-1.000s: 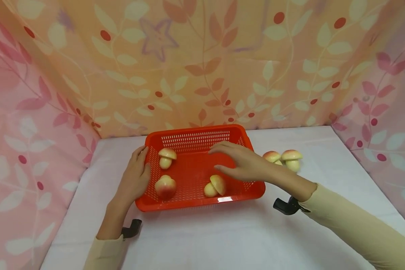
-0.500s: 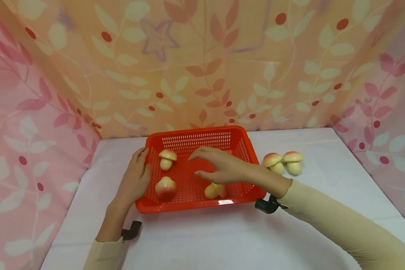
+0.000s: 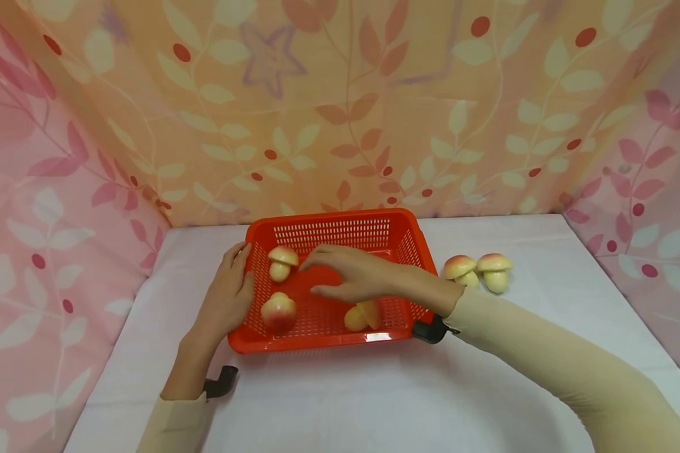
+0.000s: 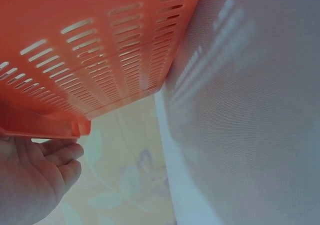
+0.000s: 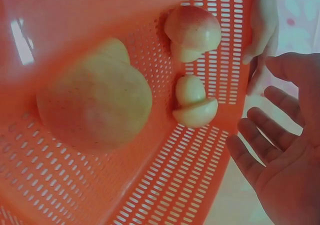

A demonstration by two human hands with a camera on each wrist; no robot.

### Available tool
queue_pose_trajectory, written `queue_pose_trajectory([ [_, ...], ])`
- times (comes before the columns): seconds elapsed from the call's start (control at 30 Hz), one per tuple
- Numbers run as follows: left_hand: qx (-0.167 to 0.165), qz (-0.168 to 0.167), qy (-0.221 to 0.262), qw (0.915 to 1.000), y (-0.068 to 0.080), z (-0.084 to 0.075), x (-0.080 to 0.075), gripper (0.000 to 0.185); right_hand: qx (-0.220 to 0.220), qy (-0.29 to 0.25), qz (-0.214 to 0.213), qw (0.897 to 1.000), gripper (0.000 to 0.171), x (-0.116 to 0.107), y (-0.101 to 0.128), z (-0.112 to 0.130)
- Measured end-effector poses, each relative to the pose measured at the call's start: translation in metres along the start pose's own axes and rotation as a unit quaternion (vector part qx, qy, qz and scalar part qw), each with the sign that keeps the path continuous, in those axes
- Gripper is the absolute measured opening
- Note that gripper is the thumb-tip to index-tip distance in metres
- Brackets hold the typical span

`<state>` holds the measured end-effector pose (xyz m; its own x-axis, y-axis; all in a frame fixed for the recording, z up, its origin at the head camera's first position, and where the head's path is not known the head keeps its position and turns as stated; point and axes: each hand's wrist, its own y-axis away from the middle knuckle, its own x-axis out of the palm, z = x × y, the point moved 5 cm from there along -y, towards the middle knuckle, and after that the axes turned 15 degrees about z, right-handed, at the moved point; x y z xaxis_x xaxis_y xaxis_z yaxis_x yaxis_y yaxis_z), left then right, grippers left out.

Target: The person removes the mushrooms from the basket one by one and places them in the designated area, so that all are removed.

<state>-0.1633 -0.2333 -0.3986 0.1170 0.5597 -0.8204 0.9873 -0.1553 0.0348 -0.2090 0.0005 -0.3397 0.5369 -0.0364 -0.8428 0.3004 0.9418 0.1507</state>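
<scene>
The right hand (image 3: 348, 269), loose and holding nothing, hovers in the basket (image 3: 317, 343) near the far-left mushroom (image 3: 282, 257); the gap is unclear. The left hand (image 3: 225, 292), fingers relaxed against the basket, should steady it for a gentle pinch.

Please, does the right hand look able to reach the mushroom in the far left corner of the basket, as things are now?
Probably yes. The right hand is over the basket, close to that mushroom, and holds nothing. I see nothing lying between them.
</scene>
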Motion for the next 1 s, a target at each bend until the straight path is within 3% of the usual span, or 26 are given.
queue_pose_trajectory([
  [0.2, 0.002, -0.002, 0.005, 1.0, -0.001, 0.001, 0.001, 0.058, -0.008, 0.028, 0.023, 0.999, 0.041, 0.001, -0.015, -0.001],
  [0.53, 0.002, 0.0, 0.008, 1.0, -0.001, 0.0, -0.002, 0.059, -0.028, 0.028, 0.058, 0.998, 0.047, 0.006, -0.037, 0.0],
  [0.8, 0.004, 0.006, 0.015, 0.9999, -0.004, 0.001, -0.002, 0.06, -0.025, 0.027, 0.112, 0.993, 0.048, 0.014, -0.052, 0.0],
  [1.0, 0.0, 0.001, 0.009, 1.0, -0.003, 0.003, -0.001, 0.059, -0.056, 0.027, 0.134, 0.989, 0.046, 0.02, -0.065, 0.003],
])
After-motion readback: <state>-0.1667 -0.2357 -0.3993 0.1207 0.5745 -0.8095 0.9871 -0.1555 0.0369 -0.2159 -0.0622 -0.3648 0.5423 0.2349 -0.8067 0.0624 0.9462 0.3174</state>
